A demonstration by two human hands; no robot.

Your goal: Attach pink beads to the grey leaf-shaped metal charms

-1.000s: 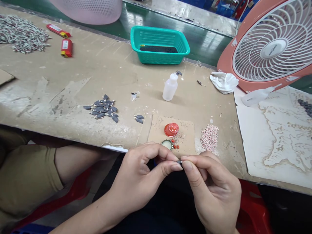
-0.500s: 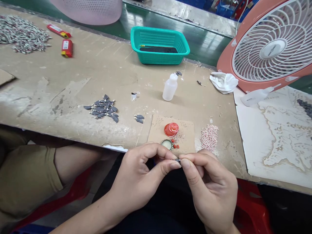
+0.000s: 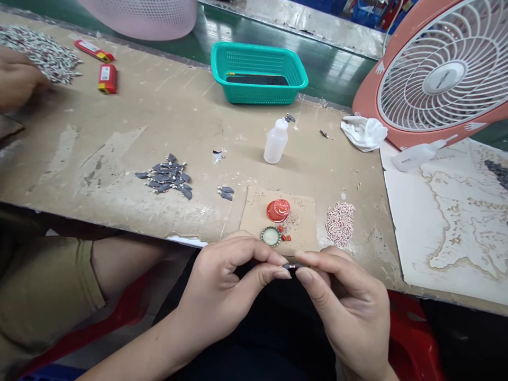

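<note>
Far left of the fingers, a co-worker's hand (image 3: 18, 78) rests against a large heap of striped small pieces (image 3: 42, 55), with two red-and-yellow cases (image 3: 107, 79) just to its right. Nearer the fingers on the left of the bench, a cluster of dark grey leaf-shaped pieces (image 3: 166, 175) lies loosely together, many seemingly tipped with pale beads, and a pair of the same pieces (image 3: 226, 193) sits apart, closer to the fingers. These suggest that a fair number have been handled, while the heaps of loose material look far from used up. The person's left hand (image 3: 226, 291) has its thumb and forefinger pressed together on a small dark piece (image 3: 292, 266), its other fingers curled loosely. The piece sits between the two hands, just below the bench edge, and its long axis runs nearly level from hand to hand, but which end points which way is too small to tell. The right hand (image 3: 345, 301) pinches its other end between thumb and forefinger. Beyond the fingertips, a bottle cap (image 3: 271, 236) and a red cap (image 3: 278, 210) sit on a cardboard square (image 3: 254, 211). To the right of the fingers lies a heap of pink beads (image 3: 340, 224).
</note>
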